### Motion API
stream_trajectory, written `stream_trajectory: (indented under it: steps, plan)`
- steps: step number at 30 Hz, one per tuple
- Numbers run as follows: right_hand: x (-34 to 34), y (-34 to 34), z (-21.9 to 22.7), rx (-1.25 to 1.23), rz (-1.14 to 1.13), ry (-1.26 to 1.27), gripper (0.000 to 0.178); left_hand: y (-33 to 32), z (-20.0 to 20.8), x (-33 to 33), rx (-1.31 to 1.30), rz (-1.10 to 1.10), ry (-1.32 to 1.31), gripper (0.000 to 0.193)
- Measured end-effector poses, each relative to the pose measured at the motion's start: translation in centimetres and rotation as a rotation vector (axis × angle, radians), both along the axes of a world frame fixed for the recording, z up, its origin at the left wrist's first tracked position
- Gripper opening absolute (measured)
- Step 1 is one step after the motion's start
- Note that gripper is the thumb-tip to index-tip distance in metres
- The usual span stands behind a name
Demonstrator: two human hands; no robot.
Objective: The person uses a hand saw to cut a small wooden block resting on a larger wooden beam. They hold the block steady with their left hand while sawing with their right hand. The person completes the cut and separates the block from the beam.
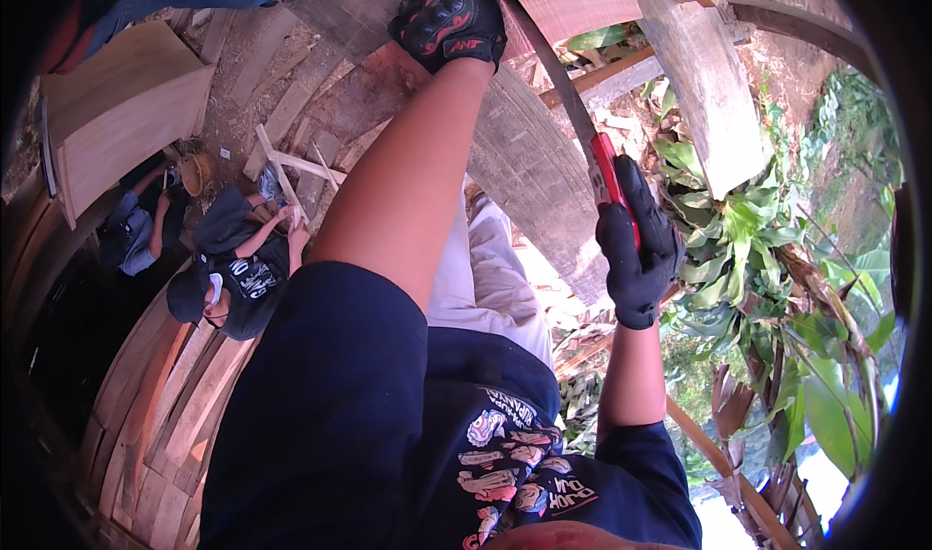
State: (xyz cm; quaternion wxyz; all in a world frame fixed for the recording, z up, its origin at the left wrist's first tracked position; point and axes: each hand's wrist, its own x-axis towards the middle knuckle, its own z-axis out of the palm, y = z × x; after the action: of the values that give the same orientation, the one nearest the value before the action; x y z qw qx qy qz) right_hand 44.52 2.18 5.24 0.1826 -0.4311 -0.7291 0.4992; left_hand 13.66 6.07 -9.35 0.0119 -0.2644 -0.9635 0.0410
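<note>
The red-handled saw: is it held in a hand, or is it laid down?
Held in a hand: the gloved right hand closes around the red handle of the saw, whose blade extends away from the hand.

Left hand (449,24) on plank (539,166) — saw (579,109) to right
</note>
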Motion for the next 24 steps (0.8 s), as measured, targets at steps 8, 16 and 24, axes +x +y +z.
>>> stream_trajectory:
  steps: [8, 16, 24]
  plan:
    - [-5.3, 0.7, 4.5, 0.158, 0.105, -0.056, 0.047, 0.7, 1.4, 0.5, 0.121, 0.070, -0.084, 0.041]
    - [-8.0, 1.4, 7.0, 0.002, 0.070, -0.155, 0.046, 0.3, -1.2, 0.5, 0.198, 0.090, -0.015, 0.041]
    - [-9.1, 1.9, 10.4, -0.112, 0.034, -0.189, 0.047, 1.1, 1.3, 0.6, 0.163, 0.108, -0.153, 0.045]
